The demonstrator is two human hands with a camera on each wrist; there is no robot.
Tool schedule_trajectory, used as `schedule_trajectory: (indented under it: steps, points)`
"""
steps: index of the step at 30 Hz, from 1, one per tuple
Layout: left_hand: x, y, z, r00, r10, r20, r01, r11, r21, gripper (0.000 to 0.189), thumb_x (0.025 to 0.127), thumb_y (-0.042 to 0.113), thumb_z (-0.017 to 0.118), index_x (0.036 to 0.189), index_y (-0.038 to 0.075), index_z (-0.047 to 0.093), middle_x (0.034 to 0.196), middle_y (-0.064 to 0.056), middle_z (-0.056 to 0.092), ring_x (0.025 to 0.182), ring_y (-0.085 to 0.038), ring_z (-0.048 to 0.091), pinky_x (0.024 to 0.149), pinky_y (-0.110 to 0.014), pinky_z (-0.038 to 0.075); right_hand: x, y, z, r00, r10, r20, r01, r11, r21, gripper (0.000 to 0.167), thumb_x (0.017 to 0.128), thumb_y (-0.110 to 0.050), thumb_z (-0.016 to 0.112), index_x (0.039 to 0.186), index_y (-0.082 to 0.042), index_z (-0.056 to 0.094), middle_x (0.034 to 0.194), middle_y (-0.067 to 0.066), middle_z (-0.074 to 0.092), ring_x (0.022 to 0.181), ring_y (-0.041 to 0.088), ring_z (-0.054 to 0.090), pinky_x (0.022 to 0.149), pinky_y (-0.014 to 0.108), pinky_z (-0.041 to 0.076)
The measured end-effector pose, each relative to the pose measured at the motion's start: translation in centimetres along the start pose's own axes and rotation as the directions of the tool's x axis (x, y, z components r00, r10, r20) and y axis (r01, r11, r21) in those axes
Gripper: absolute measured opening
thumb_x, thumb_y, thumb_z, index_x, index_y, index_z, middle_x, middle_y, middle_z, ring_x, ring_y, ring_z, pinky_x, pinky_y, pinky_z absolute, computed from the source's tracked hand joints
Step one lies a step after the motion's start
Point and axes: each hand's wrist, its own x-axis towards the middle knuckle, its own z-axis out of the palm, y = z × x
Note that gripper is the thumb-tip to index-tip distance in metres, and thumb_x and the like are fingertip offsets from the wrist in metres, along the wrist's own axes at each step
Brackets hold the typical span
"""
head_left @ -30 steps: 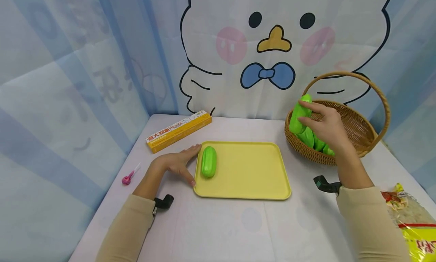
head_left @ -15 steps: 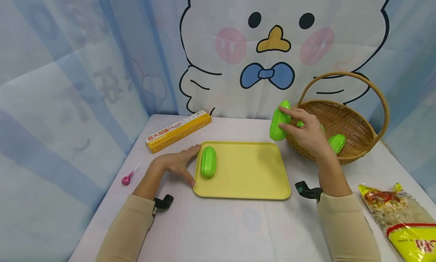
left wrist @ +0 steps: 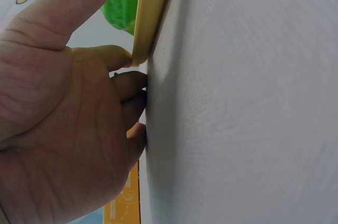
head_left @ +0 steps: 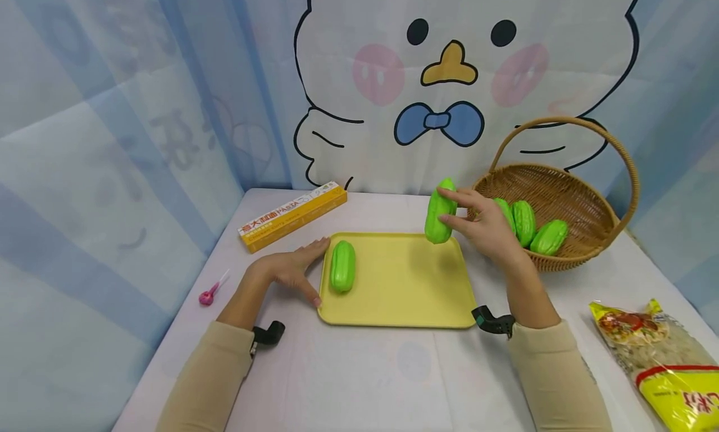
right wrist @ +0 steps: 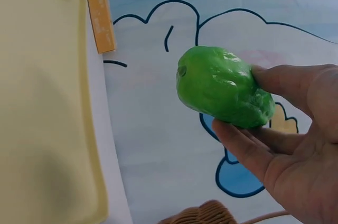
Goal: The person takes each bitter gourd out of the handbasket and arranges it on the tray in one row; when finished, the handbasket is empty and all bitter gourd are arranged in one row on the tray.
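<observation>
Between the thumb and fingertips of my right hand [head_left: 487, 227] is a glossy green, ridged bitter melon [head_left: 440, 212], held upright in the air above the yellow tray's [head_left: 401, 307] back right corner. The right wrist view shows the same bitter melon [right wrist: 222, 84] pinched near one end. A second bitter melon [head_left: 342, 266] lies lengthwise near the tray's left side. My left hand [head_left: 288, 271] rests at the tray's left edge with thumb and fingers spread. In the left wrist view, one of the left hand's [left wrist: 68, 118] fingertips touches the tray's corner [left wrist: 148, 23].
At the right stands a wicker basket [head_left: 584, 198] with a tall handle and several bitter melons [head_left: 523, 223] inside. A yellow pasta box [head_left: 294, 216] lies behind my left hand. A pink lollipop [head_left: 208, 296] is at the left, and a plastic food bag [head_left: 657, 357] at the front right.
My right hand has carried the bitter melon leftward from over the basket to above the tray's back right corner. My left hand has stayed at the tray's edge.
</observation>
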Motion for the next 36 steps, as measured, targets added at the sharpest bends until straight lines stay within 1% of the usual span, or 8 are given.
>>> schedule_trajectory:
  steps: [3, 7, 11, 17, 20, 23, 27, 36]
  points:
    - [0.1, 0.0, 0.0, 1.000, 0.003, -0.001, -0.003, 1.000, -0.008, 0.150, 0.061, 0.059, 0.096, 0.169, 0.019, 0.000, 0.177, -0.001, -0.003, 0.164, -0.025, -0.003, 0.133, -0.052, 0.005, 0.1, -0.1, 0.4, 0.999, -0.003, 0.040, 0.003, 1.000, 0.015, 0.052, 0.099, -0.014, 0.072, 0.149, -0.015, 0.059, 0.154, 0.012, 0.055, 0.138, 0.030, 0.052, 0.091, 0.016, 0.050]
    - [0.1, 0.0, 0.0, 1.000, 0.006, -0.002, -0.006, 1.000, -0.011, 0.150, 0.061, 0.059, 0.096, 0.169, 0.019, 0.000, 0.177, -0.001, -0.003, 0.164, -0.024, -0.004, 0.133, -0.052, 0.005, 0.1, -0.2, 0.8, 0.996, 0.011, 0.084, -0.016, 0.998, 0.057, 0.052, 0.100, -0.014, 0.071, 0.150, -0.014, 0.058, 0.156, 0.012, 0.052, 0.140, 0.030, 0.050, 0.091, 0.010, 0.050]
    - [0.2, 0.0, 0.0, 1.000, 0.009, -0.001, -0.009, 1.000, -0.008, 0.150, 0.061, 0.058, 0.096, 0.169, 0.018, 0.000, 0.177, -0.001, -0.003, 0.164, -0.024, -0.004, 0.133, -0.052, 0.004, 0.1, -0.4, 1.2, 0.995, 0.018, 0.099, -0.025, 0.997, 0.069, 0.051, 0.100, -0.013, 0.071, 0.149, -0.012, 0.058, 0.157, 0.013, 0.051, 0.142, 0.030, 0.049, 0.092, 0.013, 0.052]
    - [0.1, 0.0, 0.0, 1.000, 0.007, -0.003, -0.007, 1.000, -0.011, 0.150, 0.061, 0.057, 0.096, 0.169, 0.019, 0.000, 0.177, -0.001, -0.003, 0.164, -0.025, -0.004, 0.133, -0.052, 0.004, 0.2, -0.2, 2.2, 0.993, 0.010, 0.118, -0.019, 0.997, 0.072, 0.051, 0.099, -0.014, 0.072, 0.148, -0.013, 0.059, 0.155, 0.013, 0.053, 0.138, 0.032, 0.053, 0.098, 0.034, 0.057]
    - [0.1, 0.0, 0.0, 1.000, 0.004, -0.004, -0.005, 1.000, -0.011, 0.150, 0.061, 0.057, 0.096, 0.169, 0.019, 0.000, 0.177, 0.000, -0.003, 0.164, -0.025, -0.004, 0.133, -0.052, 0.005, 0.2, 0.0, 2.9, 0.990, 0.028, 0.140, -0.041, 0.995, 0.096, 0.051, 0.099, -0.015, 0.072, 0.149, -0.015, 0.060, 0.155, 0.011, 0.052, 0.136, 0.031, 0.054, 0.101, 0.041, 0.056]
    - [0.0, 0.0, 0.1, 1.000, 0.003, -0.006, -0.003, 1.000, -0.008, 0.150, 0.061, 0.058, 0.096, 0.169, 0.020, 0.000, 0.177, -0.001, -0.003, 0.164, -0.025, -0.004, 0.133, -0.052, 0.005, 0.2, 0.2, 3.8, 0.984, 0.033, 0.172, -0.053, 0.992, 0.114, 0.051, 0.099, -0.017, 0.072, 0.149, -0.015, 0.059, 0.155, 0.011, 0.052, 0.133, 0.031, 0.055, 0.104, 0.052, 0.054]
    - [0.1, 0.0, 0.1, 1.000, 0.004, -0.005, -0.004, 1.000, -0.005, 0.150, 0.061, 0.057, 0.096, 0.169, 0.019, 0.000, 0.177, -0.001, -0.003, 0.164, -0.025, -0.004, 0.133, -0.052, 0.005, 0.1, 0.2, 4.8, 0.978, 0.035, 0.203, -0.059, 0.992, 0.114, 0.050, 0.099, -0.017, 0.072, 0.147, -0.015, 0.061, 0.154, 0.011, 0.055, 0.132, 0.034, 0.057, 0.102, 0.050, 0.054]
    - [0.1, 0.0, 0.0, 1.000, 0.009, 0.004, -0.009, 1.000, -0.013, 0.150, 0.062, 0.055, 0.097, 0.169, 0.018, -0.001, 0.177, -0.002, -0.004, 0.164, -0.025, -0.004, 0.133, -0.052, 0.004, 0.1, 0.2, 7.9, 0.954, 0.078, 0.289, -0.125, 0.981, 0.146, 0.050, 0.099, -0.022, 0.073, 0.148, -0.019, 0.061, 0.145, 0.008, 0.063, 0.126, 0.030, 0.058, 0.095, 0.038, 0.053]
